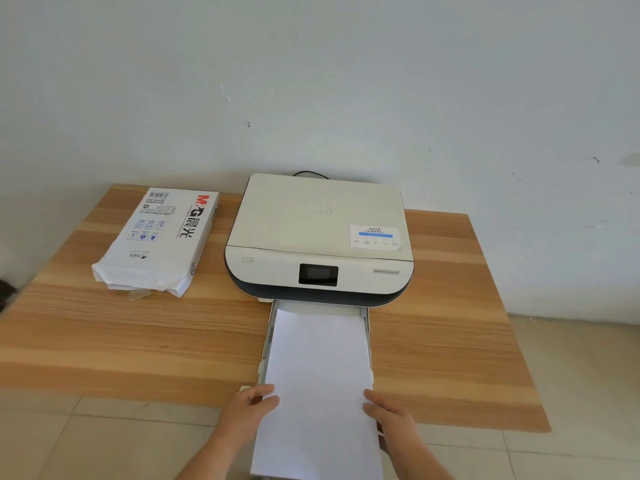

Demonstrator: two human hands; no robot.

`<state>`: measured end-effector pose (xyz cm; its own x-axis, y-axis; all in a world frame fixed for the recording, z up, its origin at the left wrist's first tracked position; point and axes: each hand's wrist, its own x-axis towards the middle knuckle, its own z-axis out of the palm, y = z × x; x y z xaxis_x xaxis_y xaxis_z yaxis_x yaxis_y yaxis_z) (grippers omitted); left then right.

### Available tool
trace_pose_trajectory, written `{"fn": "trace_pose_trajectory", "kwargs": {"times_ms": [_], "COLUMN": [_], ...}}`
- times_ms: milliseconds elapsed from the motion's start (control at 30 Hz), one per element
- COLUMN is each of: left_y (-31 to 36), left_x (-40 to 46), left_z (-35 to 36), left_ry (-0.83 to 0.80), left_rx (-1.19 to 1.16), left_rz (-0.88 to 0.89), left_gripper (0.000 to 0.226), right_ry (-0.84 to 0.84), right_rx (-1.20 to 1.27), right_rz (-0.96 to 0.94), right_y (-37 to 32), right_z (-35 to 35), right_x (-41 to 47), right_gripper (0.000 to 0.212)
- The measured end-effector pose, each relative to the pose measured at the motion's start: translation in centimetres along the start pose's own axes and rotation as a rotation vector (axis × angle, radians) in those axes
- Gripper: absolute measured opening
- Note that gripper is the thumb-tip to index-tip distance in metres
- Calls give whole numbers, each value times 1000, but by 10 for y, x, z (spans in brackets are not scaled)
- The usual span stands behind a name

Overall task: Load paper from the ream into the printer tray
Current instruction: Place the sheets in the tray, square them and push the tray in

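A white printer with a dark front band sits on the wooden table. Its paper tray is pulled out toward me. A stack of white paper lies lengthwise in the tray, its near end sticking out past the table edge. My left hand grips the stack's left edge and my right hand grips its right edge. The opened paper ream in its white wrapper lies to the left of the printer.
The wooden table stands against a white wall. A black cable runs behind the printer. Tiled floor shows below and to the right of the table.
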<state>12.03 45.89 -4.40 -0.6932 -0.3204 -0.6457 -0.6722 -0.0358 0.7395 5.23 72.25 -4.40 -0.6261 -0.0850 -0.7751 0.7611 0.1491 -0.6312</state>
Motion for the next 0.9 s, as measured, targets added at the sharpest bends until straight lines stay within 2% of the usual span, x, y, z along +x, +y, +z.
{"fn": "trace_pose_trajectory", "kwargs": {"times_ms": [233, 433, 900], "left_y": [1, 0, 12], "left_x": [-3, 1, 23], "left_z": [2, -3, -7], "left_ry": [41, 24, 19], "left_rx": [10, 12, 17], "left_rz": [-24, -45, -89], "left_gripper": [24, 25, 25], "right_ry": [12, 36, 102], "right_rx": [23, 62, 109], "right_rz": [52, 59, 44], "right_y": [10, 10, -3], "right_z": [-5, 2, 11], "right_x": [10, 11, 22], "right_gripper": [45, 27, 25]}}
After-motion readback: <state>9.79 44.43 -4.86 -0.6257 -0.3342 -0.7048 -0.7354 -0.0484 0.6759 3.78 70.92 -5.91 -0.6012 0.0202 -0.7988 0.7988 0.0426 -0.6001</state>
